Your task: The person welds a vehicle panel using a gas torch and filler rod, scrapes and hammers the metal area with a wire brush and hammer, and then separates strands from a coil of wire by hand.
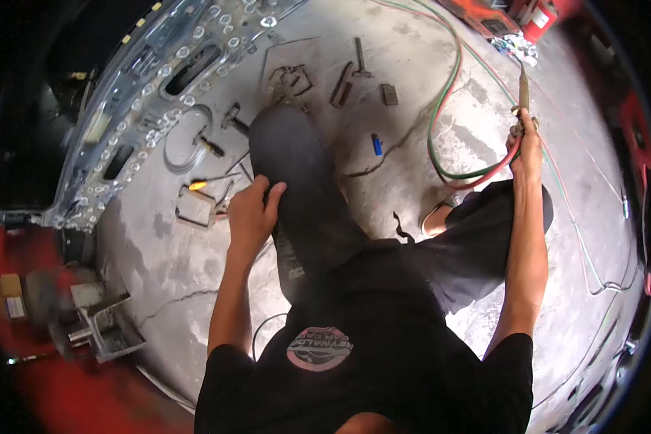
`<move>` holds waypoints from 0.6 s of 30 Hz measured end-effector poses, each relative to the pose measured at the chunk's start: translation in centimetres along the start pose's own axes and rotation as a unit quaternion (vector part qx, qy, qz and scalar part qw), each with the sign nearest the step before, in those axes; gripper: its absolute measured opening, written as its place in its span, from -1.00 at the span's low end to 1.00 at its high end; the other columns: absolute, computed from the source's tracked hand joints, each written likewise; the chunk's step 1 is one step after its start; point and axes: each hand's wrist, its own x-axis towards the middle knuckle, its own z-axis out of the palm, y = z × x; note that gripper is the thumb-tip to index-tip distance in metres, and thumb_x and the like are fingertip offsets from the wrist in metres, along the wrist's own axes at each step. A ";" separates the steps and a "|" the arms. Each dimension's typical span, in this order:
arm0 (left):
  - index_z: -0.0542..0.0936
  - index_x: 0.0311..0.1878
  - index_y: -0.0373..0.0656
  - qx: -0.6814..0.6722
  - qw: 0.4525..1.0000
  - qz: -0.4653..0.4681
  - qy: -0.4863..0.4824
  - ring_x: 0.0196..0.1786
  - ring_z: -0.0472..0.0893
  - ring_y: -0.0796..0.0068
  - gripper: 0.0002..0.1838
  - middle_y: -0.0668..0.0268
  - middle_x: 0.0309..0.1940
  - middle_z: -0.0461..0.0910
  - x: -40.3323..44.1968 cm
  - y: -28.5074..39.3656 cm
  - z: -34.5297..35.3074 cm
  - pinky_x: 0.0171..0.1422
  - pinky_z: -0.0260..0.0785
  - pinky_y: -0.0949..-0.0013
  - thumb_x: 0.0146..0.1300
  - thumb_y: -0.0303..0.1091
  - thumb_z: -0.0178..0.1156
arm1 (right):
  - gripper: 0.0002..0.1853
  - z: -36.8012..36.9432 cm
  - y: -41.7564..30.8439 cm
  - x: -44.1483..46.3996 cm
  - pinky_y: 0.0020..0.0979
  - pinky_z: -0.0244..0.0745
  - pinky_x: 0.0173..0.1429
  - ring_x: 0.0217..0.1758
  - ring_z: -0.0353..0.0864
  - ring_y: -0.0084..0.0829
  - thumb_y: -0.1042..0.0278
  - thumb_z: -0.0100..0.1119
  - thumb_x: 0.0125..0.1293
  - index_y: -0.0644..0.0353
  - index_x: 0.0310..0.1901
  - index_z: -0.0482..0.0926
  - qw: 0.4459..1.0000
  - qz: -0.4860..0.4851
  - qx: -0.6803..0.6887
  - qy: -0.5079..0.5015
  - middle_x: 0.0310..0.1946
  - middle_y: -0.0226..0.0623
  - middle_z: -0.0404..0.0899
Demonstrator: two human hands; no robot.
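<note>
My right hand (526,141) is wrapped round a gas torch (524,90), its brass-coloured end pointing away from me. Red and green hoses (452,173) loop from beside that hand across the floor. Against the side of my bent knee, my left hand (254,211) is closed, thumb on the dark trouser leg (296,173). Its fingers are curled out of sight, so what they hold, if anything, is hidden. Near it on the floor lie a screwdriver with a yellow handle (197,185) and a rectangular metal frame (195,207).
A perforated metal car-body panel (148,94) stands at left. On the concrete floor lie a hammer (235,119), a coil of wire (184,145), a blue lighter-like object (377,145) and several dark metal pieces (342,85). A red fire extinguisher (539,22) is at top right.
</note>
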 end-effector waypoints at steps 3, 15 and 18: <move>0.41 -0.43 -0.24 -0.012 1.000 0.002 0.003 -0.53 0.51 -0.11 -0.58 0.01 -0.65 0.45 -0.9 0.0 0.3 -0.42 0.24 0.00 0.44 -0.11 0.20 | -0.74 0.3 0.5 0.4 -0.57 0.15 -0.59 -0.66 0.27 -0.66 0.08 0.27 0.42 0.10 -0.16 0.59 0.999 0.024 0.010 0.039 -0.61 -0.54 0.34; 0.47 -0.37 -0.23 -0.112 0.962 0.138 -0.210 -0.41 0.56 -0.09 -0.67 -0.02 -0.55 0.48 -6.2 0.9 0.7 -0.33 0.33 0.07 0.42 -0.17 0.20 | -0.67 2.9 0.8 -1.1 -0.58 0.11 -0.61 -0.66 0.24 -0.71 -0.06 0.33 0.35 -0.01 -0.11 0.59 0.995 0.088 -0.047 -0.028 -0.61 -0.65 0.30; 0.51 -0.35 -0.23 -0.225 0.942 0.125 -0.216 -0.45 0.61 0.12 -0.67 0.08 -0.58 0.51 -2.2 -0.1 -0.1 -0.35 0.35 0.16 0.43 -0.16 0.22 | -0.72 2.7 2.0 0.0 -0.66 -0.05 -0.72 -0.76 0.07 -0.79 0.00 0.28 0.43 0.03 -0.12 0.57 0.986 0.121 0.009 -0.117 -0.68 -0.71 0.17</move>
